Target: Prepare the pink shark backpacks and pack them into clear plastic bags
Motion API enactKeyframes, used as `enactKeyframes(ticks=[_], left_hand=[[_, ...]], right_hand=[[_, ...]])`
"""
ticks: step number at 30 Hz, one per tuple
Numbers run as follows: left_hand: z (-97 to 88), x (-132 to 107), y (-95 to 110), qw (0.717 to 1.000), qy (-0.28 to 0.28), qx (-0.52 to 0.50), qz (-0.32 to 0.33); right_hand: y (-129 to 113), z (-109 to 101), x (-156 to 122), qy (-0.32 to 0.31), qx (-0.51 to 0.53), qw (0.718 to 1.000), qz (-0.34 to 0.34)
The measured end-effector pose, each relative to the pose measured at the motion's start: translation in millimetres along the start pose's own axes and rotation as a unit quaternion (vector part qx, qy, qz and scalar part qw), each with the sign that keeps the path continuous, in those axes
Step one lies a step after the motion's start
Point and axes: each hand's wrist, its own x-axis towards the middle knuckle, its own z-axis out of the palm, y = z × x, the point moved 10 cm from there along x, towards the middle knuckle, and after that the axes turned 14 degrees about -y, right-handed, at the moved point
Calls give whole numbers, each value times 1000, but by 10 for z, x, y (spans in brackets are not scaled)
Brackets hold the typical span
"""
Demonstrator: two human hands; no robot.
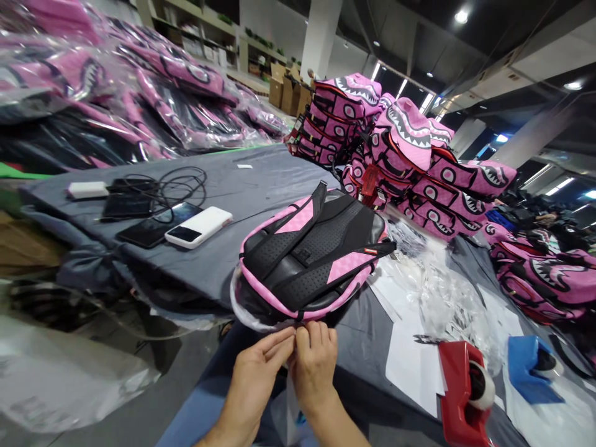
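Observation:
A pink and black backpack (302,254) lies on the table with its padded back and shoulder straps facing up. Clear plastic (242,313) curves around its near left edge. Just below the backpack's near end, my left hand (261,366) and my right hand (314,360) meet, fingertips pinched close together. Both are closed on the edge of a clear plastic bag (292,403), part of which hangs between my wrists. My fingers cover most of the pinched spot.
Left on the grey-covered table (223,174) are a white power bank (199,227), a phone (156,226) and cables. Stacked pink backpacks (400,143) stand behind; bagged ones (139,93) fill the far left. Right are a red tape dispenser (459,391), blue dispenser (531,369), nippers (427,339) and paper.

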Motion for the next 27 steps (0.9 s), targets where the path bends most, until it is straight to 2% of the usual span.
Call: enactKeyframes(ticks=[3, 5, 10, 13, 15, 19, 21, 22, 24, 27], left_hand=[[-76, -20, -97, 1000, -7, -27, -11], [-31, 45, -182, 998, -33, -56, -12], [333, 234, -272, 980, -141, -140, 9], [529, 251, -353, 963, -207, -170, -17], [536, 259, -395, 961, -207, -184, -20], [464, 282, -373, 970, -179, -164, 6], [456, 282, -335, 974, -169, -150, 10], [456, 280, -314, 976, -164, -143, 10], [442, 280, -282, 980, -148, -131, 7], [378, 283, -337, 985, -120, -119, -24]], right_hand=[[89, -10, 12, -1, 43, 999, 14], [157, -5, 28, -19, 83, 996, 31], [339, 91, 52, -80, 209, 970, 97], [489, 165, 37, -101, 266, 947, 149], [600, 253, 17, -118, 334, 917, 186], [708, 504, -9, -153, 507, 814, 238], [721, 577, -14, -155, 544, 787, 248], [738, 585, -26, -152, 546, 785, 251], [855, 501, -110, -123, 518, 803, 267], [1247, 103, -476, -50, 433, 840, 323]])
